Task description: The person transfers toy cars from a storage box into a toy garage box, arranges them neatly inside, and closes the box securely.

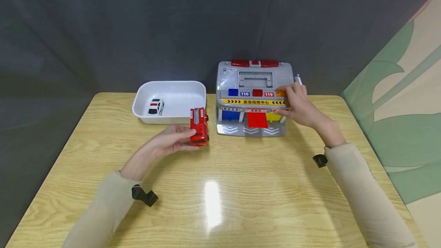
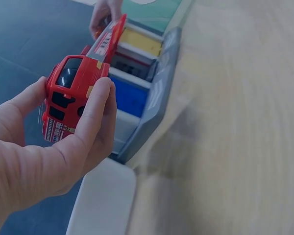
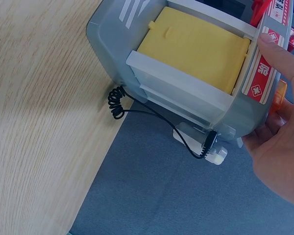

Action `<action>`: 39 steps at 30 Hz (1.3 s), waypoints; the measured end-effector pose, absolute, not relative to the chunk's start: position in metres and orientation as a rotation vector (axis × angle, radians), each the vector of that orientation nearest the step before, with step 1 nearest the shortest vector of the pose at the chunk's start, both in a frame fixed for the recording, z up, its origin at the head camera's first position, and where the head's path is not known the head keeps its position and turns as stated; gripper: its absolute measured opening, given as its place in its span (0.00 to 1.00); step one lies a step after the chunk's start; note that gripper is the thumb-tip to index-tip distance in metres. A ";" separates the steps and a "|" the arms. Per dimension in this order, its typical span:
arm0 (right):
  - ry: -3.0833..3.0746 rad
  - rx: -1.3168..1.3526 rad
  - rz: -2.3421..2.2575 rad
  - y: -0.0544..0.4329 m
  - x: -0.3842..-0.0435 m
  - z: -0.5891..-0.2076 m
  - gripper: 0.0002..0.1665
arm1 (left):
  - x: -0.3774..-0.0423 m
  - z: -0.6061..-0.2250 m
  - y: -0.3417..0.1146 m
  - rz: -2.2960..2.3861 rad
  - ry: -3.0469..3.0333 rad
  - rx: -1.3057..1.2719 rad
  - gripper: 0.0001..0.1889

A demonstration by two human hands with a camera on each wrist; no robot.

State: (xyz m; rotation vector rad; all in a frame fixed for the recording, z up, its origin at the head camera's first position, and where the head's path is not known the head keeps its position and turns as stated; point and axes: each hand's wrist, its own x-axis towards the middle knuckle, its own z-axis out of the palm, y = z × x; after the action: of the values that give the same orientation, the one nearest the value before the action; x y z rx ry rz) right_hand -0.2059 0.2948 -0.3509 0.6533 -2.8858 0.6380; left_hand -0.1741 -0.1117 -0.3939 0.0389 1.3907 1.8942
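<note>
A red toy fire truck (image 1: 199, 126) is gripped between the thumb and fingers of my left hand (image 1: 172, 140), held above the table beside a white tub. In the left wrist view, the truck's dark windows (image 2: 68, 72) face the camera. My right hand (image 1: 302, 105) holds the right front edge of a grey toy rescue station (image 1: 253, 106). Its thumb lies on the red-and-white sign strip (image 3: 258, 78), while its other fingers are by an orange button (image 3: 279, 94) on top. The station's middle red door (image 1: 257, 120) is raised outward; the blue door (image 1: 231, 115) and yellow door (image 3: 196, 49) are down.
The white tub (image 1: 172, 120) holds a small black-and-white toy car (image 1: 156, 106). On the station's right side, a coiled black cord (image 3: 115, 104) runs to a white piece (image 3: 215, 155). A dark curtain (image 1: 155, 30) rises behind the wooden table (image 1: 248, 186).
</note>
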 end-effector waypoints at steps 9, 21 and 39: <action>-2.874 0.662 0.643 0.294 -0.206 -0.351 0.40 | -0.160 -0.408 -0.095 1.859 1.400 -0.054 0.25; -2.894 0.637 0.666 0.296 -0.205 -0.351 0.40 | -0.153 -0.423 -0.065 1.823 1.381 -0.043 0.23; -2.879 0.683 0.615 0.294 -0.208 -0.349 0.39 | -0.159 -0.437 0.000 1.811 1.376 0.018 0.19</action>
State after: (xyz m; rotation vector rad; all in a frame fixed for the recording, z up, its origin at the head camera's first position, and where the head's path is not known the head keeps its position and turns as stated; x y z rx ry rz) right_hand -0.2083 0.2945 -0.3492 0.6827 -2.8791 0.6152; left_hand -0.1592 0.0003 -0.4372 0.0175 1.3763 1.8105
